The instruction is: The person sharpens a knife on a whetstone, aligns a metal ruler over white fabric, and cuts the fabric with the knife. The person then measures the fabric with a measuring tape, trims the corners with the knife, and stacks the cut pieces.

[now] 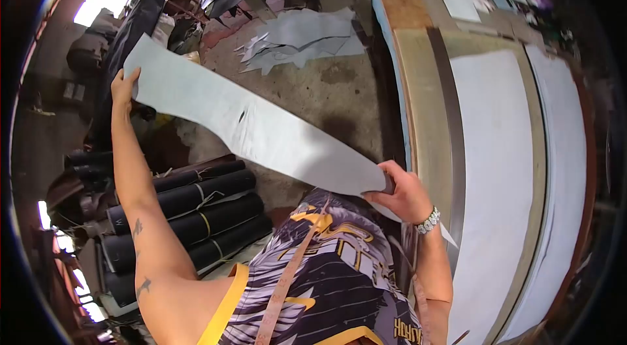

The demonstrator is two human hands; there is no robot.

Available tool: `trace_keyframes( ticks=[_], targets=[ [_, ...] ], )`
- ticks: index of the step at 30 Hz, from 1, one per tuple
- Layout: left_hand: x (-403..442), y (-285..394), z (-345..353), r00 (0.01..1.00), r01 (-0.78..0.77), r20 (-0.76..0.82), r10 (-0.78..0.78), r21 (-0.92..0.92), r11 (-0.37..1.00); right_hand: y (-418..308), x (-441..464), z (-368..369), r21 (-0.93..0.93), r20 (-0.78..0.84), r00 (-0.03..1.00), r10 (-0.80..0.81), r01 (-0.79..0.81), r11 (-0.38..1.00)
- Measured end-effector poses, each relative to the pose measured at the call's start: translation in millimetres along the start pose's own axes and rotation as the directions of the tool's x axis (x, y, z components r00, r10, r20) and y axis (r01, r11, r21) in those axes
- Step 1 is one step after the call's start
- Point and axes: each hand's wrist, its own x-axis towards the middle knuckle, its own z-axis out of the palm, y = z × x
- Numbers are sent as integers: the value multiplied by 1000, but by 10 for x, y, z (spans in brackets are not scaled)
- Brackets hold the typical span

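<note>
Above concrete floor (294,100) — both hands (124,89) (403,193) grip closed on pale sheet (261,128)

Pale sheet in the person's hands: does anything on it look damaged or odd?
Yes. The pale sheet, held between the left hand and right hand, has a small dark mark near its middle, with creases beside it. It looks like a hole or slit, though I cannot tell whether it goes through.

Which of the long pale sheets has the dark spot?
The sheet held between the left hand and right hand, its spot near mid-length. The nearer sheet and farther sheet on the table show none.
</note>
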Motion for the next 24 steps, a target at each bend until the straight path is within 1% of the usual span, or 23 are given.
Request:
trace_keyframes(
  ticks=[1, 3, 4, 5, 7, 9, 10, 11, 13, 15, 17, 18, 21, 24],
  targets=[
    [-97, -141, -108, 1000, 10, -17, -10, 9, 1000, -8, 60, -18, -5, 28, 999, -36, 36, 999],
    [-308, -453, -282, 998, 45, -50, -43, 26, 999, 10, 165, -75, -82, 92, 995, -37, 44, 996],
    [118, -1273, -254, 995, 75, -70, -76, -20, 997, -133, 831, 320, -200, 168, 977, 135, -100, 975],
    [239, -1681, -338, 987, 117, -109, -121, -43, 992, -152, 1074, 478, -203, 145, 980, 137, -106, 973],
    [388, -2403, -378, 965, 179, -183, -190, -72, 981, 90, 1467, 577, -139, 160, 974, 160, -138, 981],
    [349, -3183, -319, 910, 337, -248, -333, -27, 941, 174, 1854, 567, -167, 138, 975, 176, -152, 974],
    [215, -3531, -266, 905, 381, -184, -383, -48, 923, 40, 2095, 599, -232, 135, 958, 253, -218, 948],
    [230, -3767, -184, 900, 407, -138, -414, -80, 910, 73, 2349, 619, -262, 105, 973, 204, -171, 950],
    [190, -4079, -56, 845, 532, 28, -534, -147, 834, 75, 2907, 740, -456, 110, 987, 115, -52, 889],
    [145, -4241, 131, 752, 659, 183, -633, -221, 719, 71, 3478, 894, -527, 165, 972, 164, -54, 848],
    [177, -3988, 364, 762, 644, 198, -616, -135, 753, 38, 3962, 1007, -582, 187, 955, 229, -81, 809],
    [281, -4006, 441, 742, 657, 250, -622, -89, 749, 8, 4232, 1052, -603, 197, 948, 249, -83, 793],
    [501, -4141, 810, 729, 679, 291, -620, -194, 708, 95, 4908, 1066, -687, 208, 939, 273, -58, 724],
    [969, -4182, 1165, 749, 646, 291, -596, -121, 754, 297, 5706, 1072, -761, 186, 932, 310, -63, 646]
  ],
)
